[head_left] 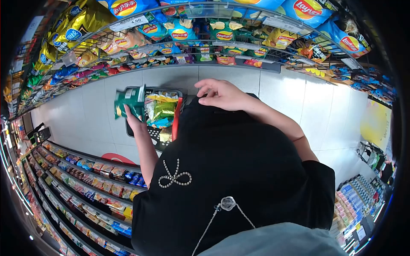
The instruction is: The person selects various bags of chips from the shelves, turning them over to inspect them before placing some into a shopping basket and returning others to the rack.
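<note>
My left hand is closed on a dark green bag of chips, its thumb lying across the front. The bag hangs at the left side of a black shopping basket with a red part along its right side. Inside the basket lie several snack bags, among them a yellow-green bag. In front of my body, right of the basket, my right hand is open with loosely bent fingers and thumb apart. Nothing shows in it.
Chip shelves curve across the front, with price tags on their edges. Packed snack shelves run behind on the left. Pale floor tiles lie between. Stacked goods stand at the right rear.
</note>
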A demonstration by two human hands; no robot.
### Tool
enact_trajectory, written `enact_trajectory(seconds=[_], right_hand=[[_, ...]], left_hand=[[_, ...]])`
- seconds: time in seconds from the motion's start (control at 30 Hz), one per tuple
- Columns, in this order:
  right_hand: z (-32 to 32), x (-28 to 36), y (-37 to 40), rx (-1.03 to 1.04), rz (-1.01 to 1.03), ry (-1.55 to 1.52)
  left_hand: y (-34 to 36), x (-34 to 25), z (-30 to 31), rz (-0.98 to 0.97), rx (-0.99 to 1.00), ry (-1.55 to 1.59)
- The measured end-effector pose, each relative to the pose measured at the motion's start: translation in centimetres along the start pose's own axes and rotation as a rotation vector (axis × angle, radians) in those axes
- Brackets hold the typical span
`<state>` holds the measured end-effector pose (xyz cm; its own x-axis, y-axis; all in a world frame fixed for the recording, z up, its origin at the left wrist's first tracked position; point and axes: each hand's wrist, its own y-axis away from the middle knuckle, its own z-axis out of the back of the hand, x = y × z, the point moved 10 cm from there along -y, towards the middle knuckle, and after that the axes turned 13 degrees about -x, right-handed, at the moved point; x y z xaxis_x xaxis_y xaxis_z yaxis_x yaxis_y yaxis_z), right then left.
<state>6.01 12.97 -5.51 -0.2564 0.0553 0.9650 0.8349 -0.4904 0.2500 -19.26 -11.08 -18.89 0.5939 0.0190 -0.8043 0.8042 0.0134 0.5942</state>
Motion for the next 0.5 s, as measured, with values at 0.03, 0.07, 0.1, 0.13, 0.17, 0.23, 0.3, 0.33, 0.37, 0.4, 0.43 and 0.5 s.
enact_trajectory(seconds=[0.03, 0.07, 0.1, 0.13, 0.17, 0.23, 0.3, 0.33, 0.37, 0.4, 0.43, 0.5], right_hand=[[-0.2, -0.1, 0.0, 0.007, 0.002, -0.019], [-0.4, -0.2, 0.0, 0.015, 0.003, -0.038], [-0.5, -0.1, 0.0, 0.017, 0.003, -0.033], [-0.6, -0.1, 0.0, 0.03, -0.003, -0.02], [-0.7, -0.1, 0.0, 0.045, -0.01, -0.007], [-0.7, -0.1, 0.1, 0.058, -0.021, 0.019], [-0.7, -0.1, 0.0, 0.056, -0.024, 0.037], [-0.7, -0.1, -0.1, 0.056, -0.024, 0.033], [-0.8, -0.1, -0.1, 0.057, -0.027, 0.028], [-0.9, -0.2, 0.0, 0.058, -0.031, 0.022], [-0.9, -0.3, 0.0, 0.061, -0.036, 0.022], [-1.0, -0.3, 0.1, 0.068, -0.044, 0.023]], left_hand=[[-1.7, 0.5, 2.1, -0.03, -0.046, -0.029], [-4.6, 3.6, 5.2, 0.13, -0.139, 0.022], [-4.9, 4.9, 5.4, 0.125, -0.034, 0.035], [-5.2, 6.3, 5.7, 0.123, 0.071, 0.047], [-7.9, 9.2, 9.2, 0.178, -0.099, -0.003], [-8.7, 12.2, 9.3, 0.148, 0.234, 0.018], [-8.3, 14.2, 10.4, 0.16, 0.194, -0.058], [-8.1, 15.1, 11.2, 0.174, 0.139, -0.11], [-7.8, 16.1, 12.0, 0.194, 0.088, -0.163], [-7.4, 16.8, 12.5, 0.204, 0.057, -0.214], [-6.9, 17.3, 13.0, 0.211, 0.034, -0.265], [-6.3, 17.8, 13.8, 0.222, -0.001, -0.363]])
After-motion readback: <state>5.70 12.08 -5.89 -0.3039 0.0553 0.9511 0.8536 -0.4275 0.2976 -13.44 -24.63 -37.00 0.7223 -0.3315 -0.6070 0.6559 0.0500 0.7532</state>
